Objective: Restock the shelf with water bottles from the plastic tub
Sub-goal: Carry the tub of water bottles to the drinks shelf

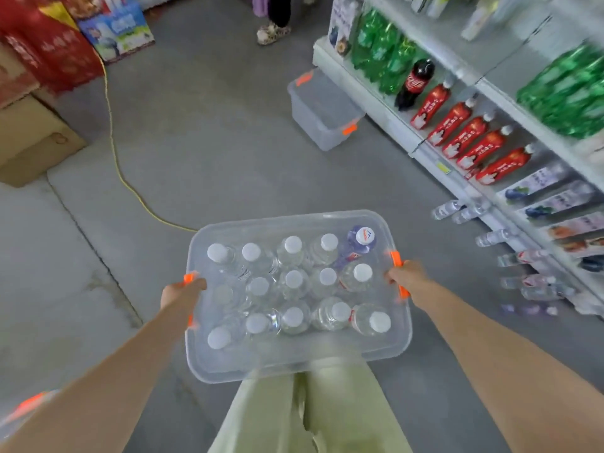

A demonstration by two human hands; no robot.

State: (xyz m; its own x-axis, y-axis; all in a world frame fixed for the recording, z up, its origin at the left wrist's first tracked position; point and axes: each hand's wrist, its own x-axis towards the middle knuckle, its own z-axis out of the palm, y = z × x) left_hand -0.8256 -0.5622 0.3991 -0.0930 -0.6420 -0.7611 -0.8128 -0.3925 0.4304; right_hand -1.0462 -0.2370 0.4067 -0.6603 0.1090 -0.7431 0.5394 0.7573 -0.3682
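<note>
I hold a clear plastic tub point(294, 366) with orange handles in front of my legs, off the floor. My left hand point(181, 292) grips its left handle and my right hand point(405, 276) grips its right handle. Several upright water bottles with white caps point(294, 279) fill the tub, and one purple-tinted bottle point(358, 243) leans in the far right corner. The white shelf point(434, 158) runs along the right side. On its lowest level, to the right of the tub, stand a few water bottles point(447, 209).
A second clear tub point(322, 109) with orange clips sits on the floor by the shelf's far end. A yellow cable point(112, 138) crosses the grey floor. Cardboard boxes point(29, 138) and red cartons are stacked at left. A person's foot point(271, 32) shows at the top. Soda bottles fill the shelves.
</note>
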